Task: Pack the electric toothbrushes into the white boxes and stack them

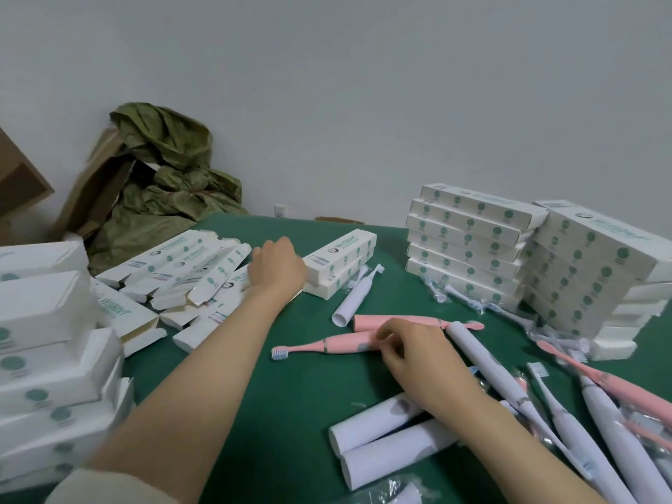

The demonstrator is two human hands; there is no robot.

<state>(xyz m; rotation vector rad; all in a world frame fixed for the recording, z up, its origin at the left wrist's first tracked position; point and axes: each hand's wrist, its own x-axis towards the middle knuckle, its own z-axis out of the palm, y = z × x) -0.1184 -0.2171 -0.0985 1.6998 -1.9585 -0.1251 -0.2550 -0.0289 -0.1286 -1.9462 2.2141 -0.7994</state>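
Pink toothbrush pinched by the right hand's curled fingers; beyond the toothbrush, the left hand touches flat boxes, its grip unclear.

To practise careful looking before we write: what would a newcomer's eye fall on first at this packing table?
Probably the tall stacks of white boxes at the far right, bright against the green table. Next comes the pink toothbrush at the centre, which the right hand holds, with white toothbrushes piled at the lower right. The left hand reaches to a loose heap of open boxes at the left.
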